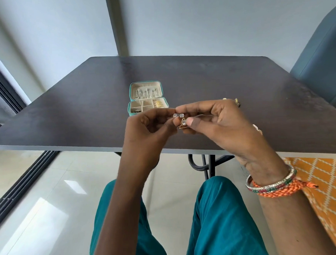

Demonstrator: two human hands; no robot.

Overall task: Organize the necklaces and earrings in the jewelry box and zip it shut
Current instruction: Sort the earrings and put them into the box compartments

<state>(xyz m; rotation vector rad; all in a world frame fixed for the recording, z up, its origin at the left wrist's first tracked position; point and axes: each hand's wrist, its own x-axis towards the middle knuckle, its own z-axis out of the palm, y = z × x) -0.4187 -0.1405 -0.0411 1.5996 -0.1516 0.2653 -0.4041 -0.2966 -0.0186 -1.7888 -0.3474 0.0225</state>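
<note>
Both hands close together: left hand (149, 126) and right hand (211, 121) pinch shiny earrings (180, 120). Jewelry box (147, 98) open on worktop (238, 82). Next: tuck earrings inside gently.

I see table (86, 119) dark brown | jewelry box (131, 91) teal outside, beige inside | earring (182, 123) gold with clear stones | trousers (217, 221) teal | cloth (325, 178) near right, orange with white lattice pattern | bangle (271, 182) silver, red, green | wrist thread (281, 190) orange
</note>
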